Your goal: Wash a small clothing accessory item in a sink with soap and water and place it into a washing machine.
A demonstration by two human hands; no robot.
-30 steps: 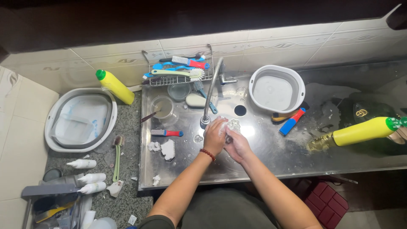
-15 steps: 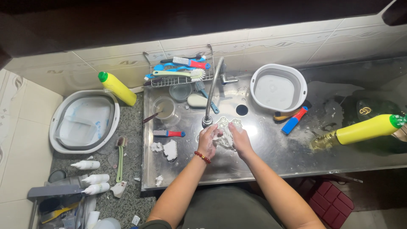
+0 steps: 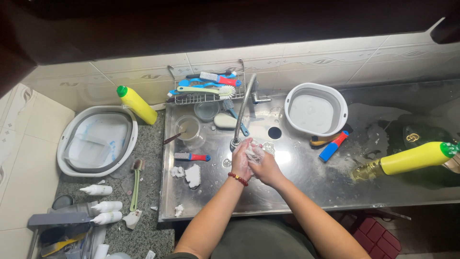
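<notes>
Both hands meet under the mouth of the flexible metal faucet [image 3: 243, 111], over the floor of the stainless steel sink [image 3: 306, 192]. The left hand [image 3: 242, 159] and the right hand [image 3: 265, 169] are each closed around a small clear, crinkled thing [image 3: 255, 152], seemingly a bit of thin plastic or film, pressed between the palms just beside the faucet's outlet; its exact kind cannot be told. To rinse such a slippery piece well, it seems best to keep it right below the outlet, turn it between the fingers so every fold opens to the water, and keep the grip light enough not to tear it yet firm enough that it does not slide toward the drain hole [image 3: 274, 133] nearby. The thing looks translucent, whitish where it bunches, wet and glossy, and mostly hidden by the fingers. A red bead bracelet [image 3: 238, 179] sits on the left wrist. To the left lie a blue and red brush [image 3: 191, 157] and white scraps [image 3: 192, 175]; a clear measuring cup [image 3: 189, 129] stands behind them. A white round basin [image 3: 316, 109] stands near the wall, a yellow bottle with a green cap [image 3: 415, 158] lies on its side to the right, and a wire rack of brushes [image 3: 207, 88] hangs behind.
</notes>
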